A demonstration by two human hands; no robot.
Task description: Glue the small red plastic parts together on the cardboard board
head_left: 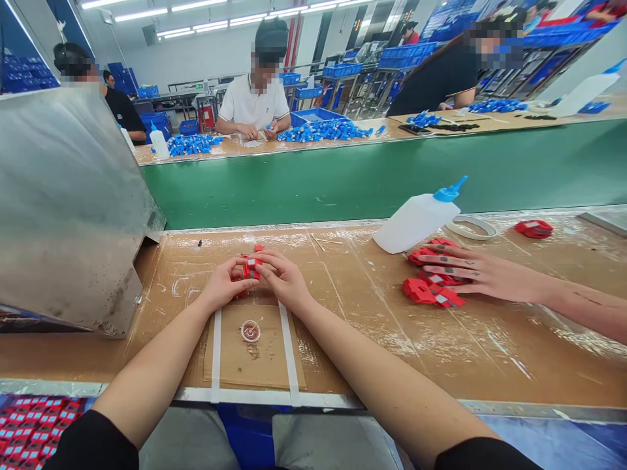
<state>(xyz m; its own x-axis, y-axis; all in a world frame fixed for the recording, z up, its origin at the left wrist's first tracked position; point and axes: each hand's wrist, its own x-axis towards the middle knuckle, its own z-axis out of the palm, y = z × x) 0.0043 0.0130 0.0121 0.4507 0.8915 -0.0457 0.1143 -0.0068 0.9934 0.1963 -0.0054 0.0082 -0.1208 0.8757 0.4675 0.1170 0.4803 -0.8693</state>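
Between my two hands is a small red plastic part [251, 267] with a pale square on its face, above the far edge of a taped cardboard pad. My left hand [226, 283] grips it from the left, fingers curled. From the right, my right hand [285, 279] closes thumb and fingers on the same part. Another bit of red [258, 248] shows just behind the fingers. Nearer to me, a small round cup [251, 331] with reddish contents and a thin stick stands on the cardboard pad [230, 372].
At right, another person's hand [470, 271] rests over several red parts [426, 292]. Beside it a white squeeze bottle [416, 222] leans, with a tape roll [471, 227] behind. A metal box [73, 196] stands left. Beyond the green divider [318, 179], people handle blue parts [323, 130].
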